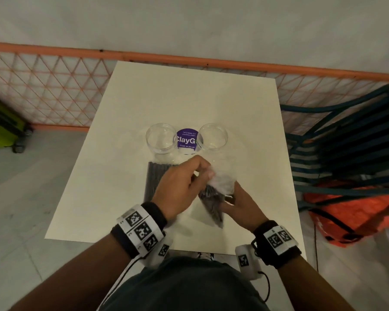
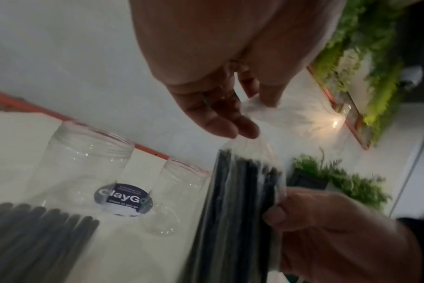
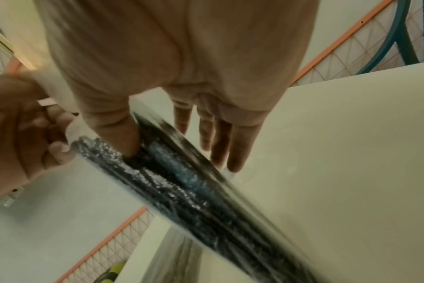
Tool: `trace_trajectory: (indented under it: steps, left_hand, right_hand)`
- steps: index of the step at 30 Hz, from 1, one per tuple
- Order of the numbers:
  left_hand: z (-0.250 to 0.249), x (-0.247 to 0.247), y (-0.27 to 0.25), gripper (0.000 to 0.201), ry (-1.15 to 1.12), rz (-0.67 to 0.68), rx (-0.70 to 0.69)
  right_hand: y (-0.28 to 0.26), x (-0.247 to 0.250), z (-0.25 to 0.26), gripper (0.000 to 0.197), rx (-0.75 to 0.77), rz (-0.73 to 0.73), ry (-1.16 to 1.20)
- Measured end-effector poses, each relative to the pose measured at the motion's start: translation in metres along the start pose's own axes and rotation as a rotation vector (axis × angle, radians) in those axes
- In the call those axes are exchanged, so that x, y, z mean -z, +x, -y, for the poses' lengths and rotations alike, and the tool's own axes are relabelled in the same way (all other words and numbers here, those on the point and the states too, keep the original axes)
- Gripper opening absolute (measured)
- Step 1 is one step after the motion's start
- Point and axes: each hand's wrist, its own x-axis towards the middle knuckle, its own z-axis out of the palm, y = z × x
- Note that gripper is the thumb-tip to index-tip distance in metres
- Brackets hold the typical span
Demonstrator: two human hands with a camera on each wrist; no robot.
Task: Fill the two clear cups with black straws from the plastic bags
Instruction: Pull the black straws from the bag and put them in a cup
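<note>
Two clear cups [image 1: 161, 138] [image 1: 212, 136] stand side by side mid-table with nothing in them; the left wrist view shows them too [image 2: 85, 162] [image 2: 179, 191]. One plastic bag of black straws [image 1: 154, 178] lies flat in front of the left cup. A second bag of black straws [image 1: 211, 205] is held above the table, tilted. My right hand [image 1: 228, 202] grips its middle, thumb [image 3: 131, 137] pressed on the straws. My left hand [image 1: 206, 173] pinches the clear loose plastic at the bag's upper end [image 2: 254, 145].
A round purple sticker [image 1: 186, 139] lies on the white table [image 1: 234, 104] between the cups. An orange mesh fence [image 1: 54, 86] runs behind the table. Stacked teal chairs [image 1: 346, 142] and an orange bag [image 1: 350, 212] stand to the right, a green case [image 1: 0, 129] to the left.
</note>
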Motion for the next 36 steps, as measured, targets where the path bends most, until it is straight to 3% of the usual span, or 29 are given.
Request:
trace_trajectory:
  steps: [4, 7, 10, 13, 19, 23, 27, 30, 32, 34, 36]
  left_hand:
    - [-0.016, 0.015, 0.012, 0.014, -0.135, 0.003, 0.06]
    - [-0.029, 0.018, 0.019, 0.012, -0.141, 0.116, 0.027]
    - [-0.038, 0.023, 0.024, 0.015, -0.171, 0.149, 0.012]
    - [-0.035, 0.032, 0.028, 0.018, -0.267, 0.132, 0.02]
    - [-0.046, 0.036, 0.035, 0.009, -0.468, 0.152, 0.086]
    - [-0.053, 0.039, 0.04, 0.014, -0.367, 0.133, -0.013]
    - [-0.054, 0.049, 0.036, 0.014, -0.348, 0.121, -0.017]
    - [-0.054, 0.048, 0.035, 0.02, -0.35, 0.133, -0.013]
    - [-0.057, 0.044, 0.034, 0.021, -0.333, 0.146, -0.017]
    - [-0.059, 0.04, 0.035, 0.006, -0.339, 0.191, -0.014]
    - [-0.062, 0.037, 0.035, 0.019, -0.342, 0.204, -0.017]
  right_hand:
    - [-0.008, -0.007, 0.026, 0.082, 0.086, 0.013, -0.012]
    - [-0.005, -0.019, 0.038, 0.077, 0.14, -0.12, -0.255]
    - [-0.001, -0.016, 0.035, 0.054, 0.184, -0.243, -0.336]
    - [-0.005, 0.0, 0.033, 0.032, 0.195, -0.217, -0.258]
    - [-0.018, 0.002, 0.053, 0.07, 0.204, -0.108, -0.097]
    - [-0.014, 0.008, 0.051, 0.048, 0.204, -0.258, -0.196]
    - [-0.026, 0.044, 0.032, 0.04, 0.148, -0.412, -0.099]
    - [-0.036, 0.048, 0.032, 0.04, 0.17, -0.346, -0.063]
    - [-0.04, 0.035, 0.041, 0.059, 0.2, -0.222, -0.069]
    - [-0.035, 0.019, 0.047, 0.076, 0.189, -0.155, -0.167]
    - [-0.026, 0.008, 0.045, 0.07, 0.18, -0.202, -0.256]
